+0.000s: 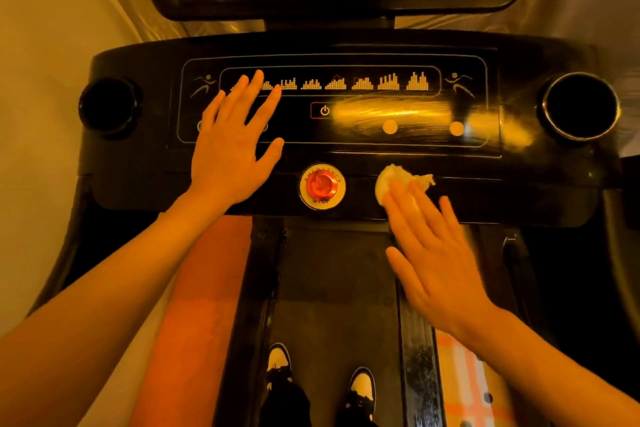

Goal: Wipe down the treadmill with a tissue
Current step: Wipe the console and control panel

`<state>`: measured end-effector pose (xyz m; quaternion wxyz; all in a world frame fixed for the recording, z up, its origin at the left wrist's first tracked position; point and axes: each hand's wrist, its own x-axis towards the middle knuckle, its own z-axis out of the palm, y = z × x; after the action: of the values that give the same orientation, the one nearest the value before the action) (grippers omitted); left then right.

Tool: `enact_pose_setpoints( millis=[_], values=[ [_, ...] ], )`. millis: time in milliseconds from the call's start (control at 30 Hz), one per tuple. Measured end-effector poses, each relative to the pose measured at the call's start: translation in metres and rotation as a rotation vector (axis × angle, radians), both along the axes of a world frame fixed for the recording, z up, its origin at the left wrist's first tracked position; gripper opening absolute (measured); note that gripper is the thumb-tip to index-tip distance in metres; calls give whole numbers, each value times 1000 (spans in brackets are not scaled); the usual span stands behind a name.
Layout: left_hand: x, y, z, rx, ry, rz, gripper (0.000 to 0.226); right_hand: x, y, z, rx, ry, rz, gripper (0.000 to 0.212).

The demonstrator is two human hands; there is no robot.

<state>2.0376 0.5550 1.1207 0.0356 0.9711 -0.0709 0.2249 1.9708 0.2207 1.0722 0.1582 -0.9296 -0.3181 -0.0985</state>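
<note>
The right hand, fingers flat, presses the tissue on the console beside the stop button; the left hand rests flat, apart; smears suggest the panel is partly wiped; the belt likely remains.

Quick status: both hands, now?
Left hand: open, flat on the treadmill console.
Right hand: open, straight fingers pressing the tissue.

**Tissue on the console edge**

Your right hand presses a crumpled tissue with flat fingers onto the treadmill console, just beside the red stop button. Your left hand rests spread on the panel.
</note>
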Motion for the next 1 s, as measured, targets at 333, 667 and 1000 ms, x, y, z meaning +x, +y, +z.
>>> enact_pose_setpoints(
  millis=[333,667,1000],
  values=[
    [-2,-2,1,9,-10,21,67,29,14,8,-351,-224,441,65],
    [-2,-3,2,-12,-18,9,66,28,53,7,-411,-277,472,67],
    [-2,0,3,-4,-18,5,66,33,-14,6,-431,-276,380,68]
  ],
)
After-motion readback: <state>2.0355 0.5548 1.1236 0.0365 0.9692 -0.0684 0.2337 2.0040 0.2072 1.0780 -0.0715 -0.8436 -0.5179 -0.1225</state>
